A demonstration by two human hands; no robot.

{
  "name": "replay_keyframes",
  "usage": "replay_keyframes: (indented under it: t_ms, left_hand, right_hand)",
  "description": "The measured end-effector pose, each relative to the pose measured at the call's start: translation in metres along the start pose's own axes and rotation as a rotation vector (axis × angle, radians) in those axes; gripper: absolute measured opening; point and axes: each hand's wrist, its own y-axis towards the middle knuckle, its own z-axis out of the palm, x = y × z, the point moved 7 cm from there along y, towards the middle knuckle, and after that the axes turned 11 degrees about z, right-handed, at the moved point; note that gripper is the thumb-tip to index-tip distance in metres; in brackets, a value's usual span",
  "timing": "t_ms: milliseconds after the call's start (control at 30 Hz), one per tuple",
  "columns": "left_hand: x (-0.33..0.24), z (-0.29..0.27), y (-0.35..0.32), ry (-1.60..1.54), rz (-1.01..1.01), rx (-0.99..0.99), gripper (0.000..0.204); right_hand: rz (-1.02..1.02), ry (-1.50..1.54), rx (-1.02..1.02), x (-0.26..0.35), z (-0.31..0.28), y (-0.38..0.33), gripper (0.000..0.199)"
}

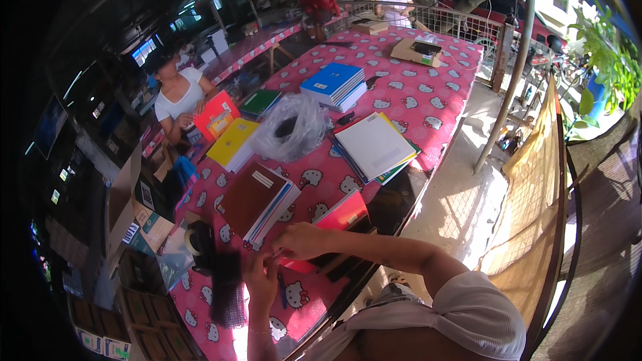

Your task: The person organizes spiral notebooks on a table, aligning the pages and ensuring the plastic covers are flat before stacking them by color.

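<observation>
My left hand (260, 275) and my right hand (301, 241) meet over the near part of the table, fingertips pinched close together. Whatever small thing they hold is too small to make out. Beneath my right hand and forearm lies a red notebook (342, 209), partly covered by them. Just beyond the hands rests a stack of notebooks with a brown cover (253, 195) on top. Left of my left hand is a dark bundle (227, 287), its kind unclear, with a tape dispenser (198, 246) behind it.
A clear plastic bag (291, 131), a yellow notebook (234, 144), blue notebooks (332, 81) and a white-topped stack (374, 144) occupy the pink patterned table (314, 178). Across it a person (184, 97) holds a red notebook (217, 115). An open carton (126, 197) stands left.
</observation>
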Motion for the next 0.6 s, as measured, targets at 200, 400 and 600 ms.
replay_keyframes:
  t_ms: [200,400,600]
  left_hand:
    - [0.016,0.003,-0.003,-0.069,-0.034,0.096,0.026]
    - [0.009,0.002,0.0,-0.034,-0.02,0.123,0.024]
    - [-0.023,-0.002,0.012,0.008,0.073,0.041,0.02]
  right_hand:
    - [0.006,0.085,0.088,0.004,-0.002,0.006,0.015]
    - [-0.136,0.199,0.031,0.007,-0.008,0.007,0.017]
    - [0.032,0.17,0.158,-0.004,-0.003,0.005,0.019]
